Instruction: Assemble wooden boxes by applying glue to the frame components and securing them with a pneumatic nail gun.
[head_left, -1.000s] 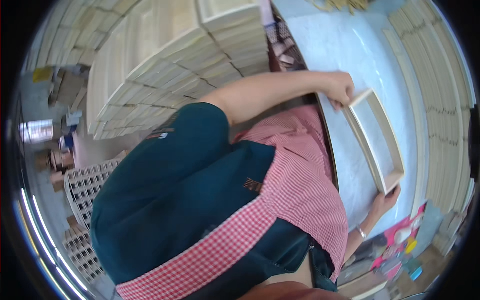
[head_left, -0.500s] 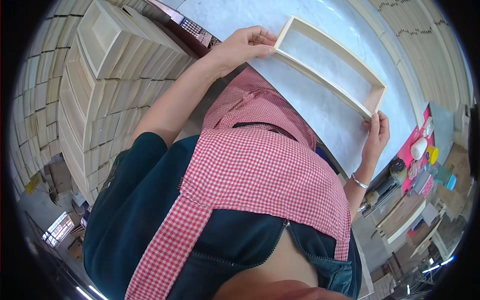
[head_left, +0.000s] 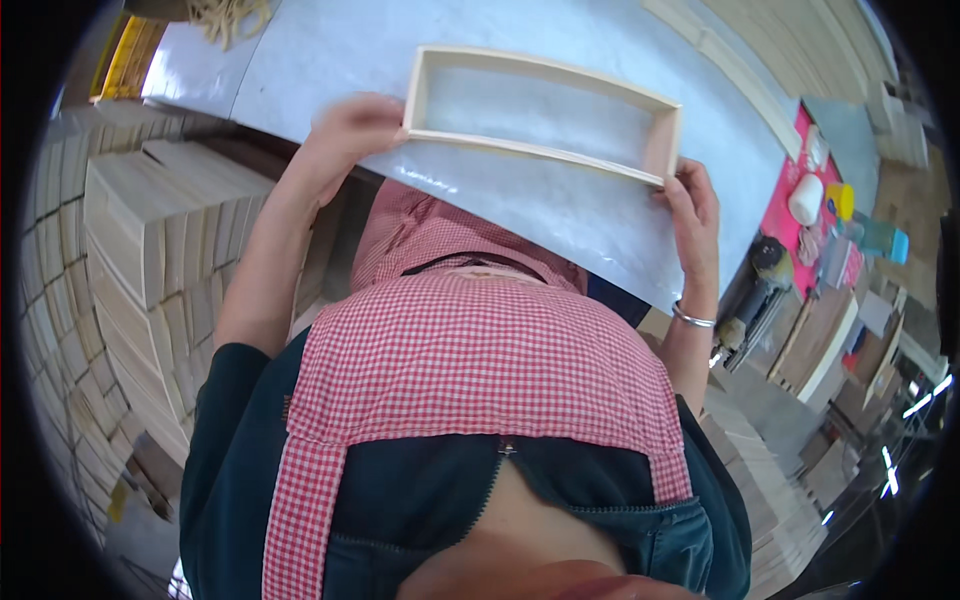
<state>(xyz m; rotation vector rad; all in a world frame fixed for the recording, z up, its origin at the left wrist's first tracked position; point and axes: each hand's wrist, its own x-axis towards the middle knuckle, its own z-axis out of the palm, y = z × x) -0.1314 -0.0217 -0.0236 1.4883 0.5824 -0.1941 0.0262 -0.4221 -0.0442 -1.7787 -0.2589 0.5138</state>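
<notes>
A shallow rectangular wooden frame [head_left: 545, 112], pale and unfinished, lies flat on the grey tabletop [head_left: 330, 50] near its front edge, its long sides running across the view and the tabletop's surface showing through its open middle. The left hand [head_left: 352, 128] is at the frame's left short end: its fingers [head_left: 385, 108] are curled and pressed against the near left corner, the thumb side touching the wood, so the frame sits just to the right of that hand. The right hand [head_left: 695, 215] is at the opposite end, below the near right corner; its fingers [head_left: 672, 192] lie close together and reach up to touch the corner's outer edge, with the palm resting over the tabletop's front edge. Whether either hand wraps fully around the rail cannot be told from this angle, but both are closed against the wood rather than spread. A silver bracelet [head_left: 692, 319] circles the right wrist. A red-and-white checked apron [head_left: 470, 370] over dark clothing fills the lower middle. Stacks of similar wooden boxes [head_left: 130, 240] stand at the left. On the far right, a pink mat [head_left: 775, 215] holds a white tape roll [head_left: 806, 199] and small bottles, too small to make out.
</notes>
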